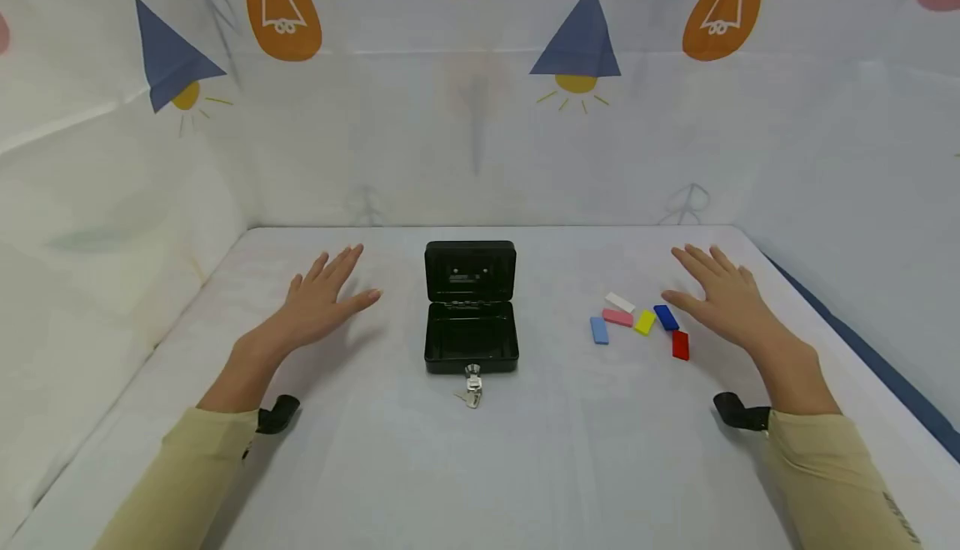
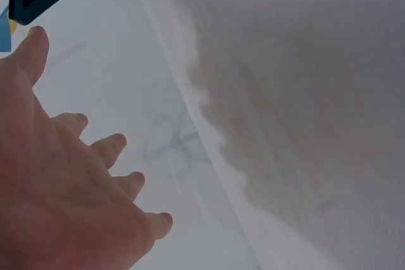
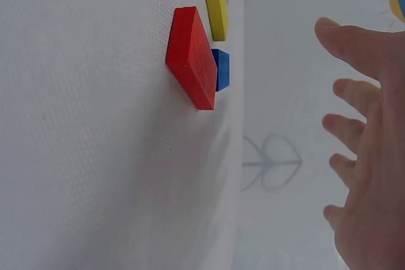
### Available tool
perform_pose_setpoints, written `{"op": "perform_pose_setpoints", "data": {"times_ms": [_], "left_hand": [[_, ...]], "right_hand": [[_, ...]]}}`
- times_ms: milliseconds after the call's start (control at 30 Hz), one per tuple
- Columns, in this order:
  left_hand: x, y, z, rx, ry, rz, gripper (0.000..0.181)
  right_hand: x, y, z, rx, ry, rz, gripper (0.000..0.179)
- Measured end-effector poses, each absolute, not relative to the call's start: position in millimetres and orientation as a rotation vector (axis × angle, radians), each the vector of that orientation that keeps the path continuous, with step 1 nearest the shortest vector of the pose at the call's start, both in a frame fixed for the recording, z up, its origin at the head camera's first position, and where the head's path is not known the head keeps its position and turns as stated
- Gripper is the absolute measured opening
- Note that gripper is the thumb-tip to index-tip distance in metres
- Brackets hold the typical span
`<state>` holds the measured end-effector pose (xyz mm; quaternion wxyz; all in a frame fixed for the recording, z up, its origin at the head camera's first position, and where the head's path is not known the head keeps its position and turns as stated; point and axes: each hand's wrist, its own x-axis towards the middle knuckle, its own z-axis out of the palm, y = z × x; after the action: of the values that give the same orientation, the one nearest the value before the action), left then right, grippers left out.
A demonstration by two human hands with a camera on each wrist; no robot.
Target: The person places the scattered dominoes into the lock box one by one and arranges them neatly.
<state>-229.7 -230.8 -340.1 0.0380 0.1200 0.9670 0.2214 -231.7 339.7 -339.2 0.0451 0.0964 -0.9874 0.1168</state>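
A small black cash box (image 1: 472, 367) stands on the white table with its lid raised; its tray looks bare. Keys (image 1: 472, 398) hang at the lock on its front. Left of the box, my left hand (image 1: 318, 300) hovers with fingers spread, holding nothing. My right hand (image 1: 726, 300) is likewise spread above the table, just right of several small colored blocks. Nearest to it are a dark blue block (image 1: 666, 317) and a red block (image 3: 192, 58). Farther left lie a yellow block (image 1: 645, 322), a pink block (image 1: 617, 317), a white block (image 1: 620, 302) and a light blue block (image 1: 599, 330).
The table (image 1: 480, 483) is covered in white cloth. White fabric walls (image 1: 480, 142) printed with lamps and bulbs rise at the back and sides. A dark blue strip (image 1: 862, 346) runs along the right edge. Black wrist mounts (image 1: 279, 414) sit at both sleeves.
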Motion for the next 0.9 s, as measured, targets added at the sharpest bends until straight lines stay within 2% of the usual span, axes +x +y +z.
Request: {"op": "perform_pose_setpoints", "data": {"times_ms": [333,900], "left_hand": [[-225,-212,-342,0.482,2.826,0.810,0.091],[-217,-185,-348,0.552,2.702,0.902,0.105]], "right_hand": [[-235,331,-333,0.353,-3.110,0.348,0.084],[-230,300,-332,0.476,-3.131,0.471,0.071]]}}
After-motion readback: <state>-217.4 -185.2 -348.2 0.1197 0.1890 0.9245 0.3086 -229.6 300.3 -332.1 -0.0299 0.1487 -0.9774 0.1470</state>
